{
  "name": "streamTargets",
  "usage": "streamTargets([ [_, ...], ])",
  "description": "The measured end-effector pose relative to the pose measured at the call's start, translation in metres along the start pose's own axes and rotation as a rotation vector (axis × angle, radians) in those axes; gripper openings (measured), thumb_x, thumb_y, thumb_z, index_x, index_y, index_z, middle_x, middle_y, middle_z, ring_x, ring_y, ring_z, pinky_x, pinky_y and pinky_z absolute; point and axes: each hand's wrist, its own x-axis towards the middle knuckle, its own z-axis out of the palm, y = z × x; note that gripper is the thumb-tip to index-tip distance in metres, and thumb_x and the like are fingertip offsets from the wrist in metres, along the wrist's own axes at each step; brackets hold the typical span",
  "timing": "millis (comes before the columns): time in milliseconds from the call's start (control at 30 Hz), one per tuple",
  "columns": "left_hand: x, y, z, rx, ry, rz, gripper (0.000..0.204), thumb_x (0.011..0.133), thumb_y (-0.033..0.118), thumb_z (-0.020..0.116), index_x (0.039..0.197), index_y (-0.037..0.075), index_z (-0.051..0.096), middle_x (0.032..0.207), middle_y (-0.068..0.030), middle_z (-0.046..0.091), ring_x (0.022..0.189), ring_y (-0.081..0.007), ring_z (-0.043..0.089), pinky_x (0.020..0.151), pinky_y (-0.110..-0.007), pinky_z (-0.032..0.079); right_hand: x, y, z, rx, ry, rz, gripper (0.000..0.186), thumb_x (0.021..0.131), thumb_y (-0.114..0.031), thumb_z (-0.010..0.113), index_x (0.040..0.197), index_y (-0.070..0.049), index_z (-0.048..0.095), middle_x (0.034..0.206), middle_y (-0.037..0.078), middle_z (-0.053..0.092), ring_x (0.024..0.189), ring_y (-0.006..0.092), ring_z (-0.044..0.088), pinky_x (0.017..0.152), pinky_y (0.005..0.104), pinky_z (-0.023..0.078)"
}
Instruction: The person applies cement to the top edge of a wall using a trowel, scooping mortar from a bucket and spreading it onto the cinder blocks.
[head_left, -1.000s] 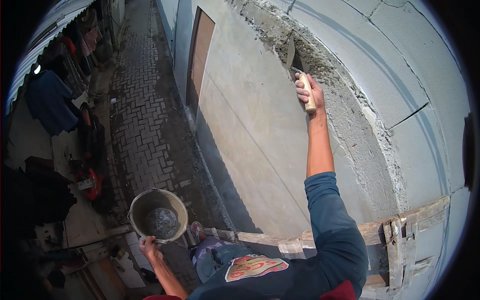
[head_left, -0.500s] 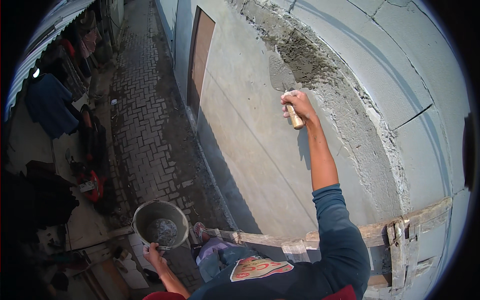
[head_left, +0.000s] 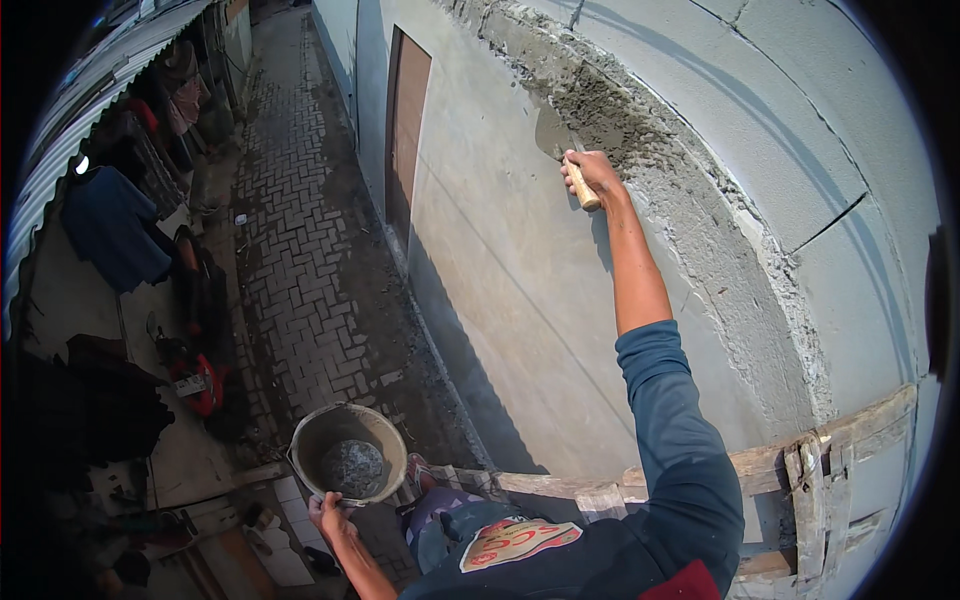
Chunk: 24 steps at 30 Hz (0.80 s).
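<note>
My right hand (head_left: 597,172) is closed round the wooden handle of a trowel (head_left: 553,135), my arm stretched far out along the wall. The trowel's blade lies against the wall at the lower left edge of a dark patch of wet mortar (head_left: 597,105). Low on the left, my left hand (head_left: 331,514) grips the near rim of a bucket (head_left: 390,432). Some grey mortar (head_left: 352,467) sits in the bottom of the bucket. My fingertips show over its rim; the rest of the grip is partly hidden.
A rough wooden rail (head_left: 740,462) crosses in front of me against the wall. Far below runs a paved alley (head_left: 300,270), with a brown door (head_left: 408,115) in the wall. To the left are a corrugated roof (head_left: 95,100), hanging clothes (head_left: 115,225) and a red motorbike (head_left: 205,385).
My right hand and the trowel have moved slightly up and away along the wall, with the blade now at the wet patch's edge. The bucket has shifted a little right in view.
</note>
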Motion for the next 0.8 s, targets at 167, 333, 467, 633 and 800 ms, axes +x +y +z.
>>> streamTargets([
  [167,-0.002,0.000,0.002,0.065,0.038,-0.003,0.016,0.067,0.005,0.062,0.080,0.008,0.053,0.068,-0.0004,0.053,0.052,-0.0124,0.051,0.041,-0.027,0.045,-0.016,-0.010,-0.014,-0.015,0.000,-0.077,0.027,0.094,-0.024,0.058,0.091,0.002,0.056,0.077,0.010,0.061,0.053,0.0140,0.057,0.043,0.0293,0.050],
  [333,-0.010,0.008,0.011,0.113,0.063,-0.001,0.015,0.066,0.004,0.061,0.077,0.008,0.051,0.067,-0.0002,0.052,0.051,-0.0125,0.050,0.040,-0.027,0.045,-0.027,-0.022,-0.024,-0.003,0.005,-0.109,0.027,0.094,-0.025,0.059,0.091,0.002,0.057,0.076,0.009,0.061,0.053,0.0136,0.057,0.043,0.0292,0.049],
  [467,-0.011,0.006,0.014,0.085,0.076,0.040,0.014,0.066,0.004,0.061,0.075,0.007,0.051,0.065,-0.0004,0.051,0.050,-0.0127,0.049,0.041,-0.027,0.045,-0.040,-0.036,-0.024,0.027,0.021,-0.143,0.026,0.094,-0.024,0.059,0.091,0.001,0.057,0.076,0.009,0.061,0.053,0.0132,0.057,0.043,0.0288,0.049],
  [633,-0.009,0.008,0.038,0.138,0.039,0.035,0.012,0.065,0.004,0.061,0.071,0.007,0.051,0.063,-0.0003,0.050,0.047,-0.0118,0.046,0.039,-0.024,0.040,-0.058,-0.048,-0.033,0.011,0.050,-0.183,0.025,0.093,-0.024,0.059,0.091,0.001,0.057,0.076,0.008,0.060,0.053,0.0127,0.057,0.042,0.0278,0.048],
  [800,-0.009,0.019,0.083,0.173,-0.060,0.040,0.015,0.065,0.001,0.060,0.071,0.008,0.049,0.060,0.0025,0.043,0.044,-0.0090,0.038,0.036,-0.023,0.031,-0.135,-0.041,-0.010,-0.054,0.022,-0.329,0.020,0.088,-0.017,0.060,0.094,0.000,0.051,0.076,0.007,0.058,0.056,0.0116,0.058,0.044,0.0272,0.049],
])
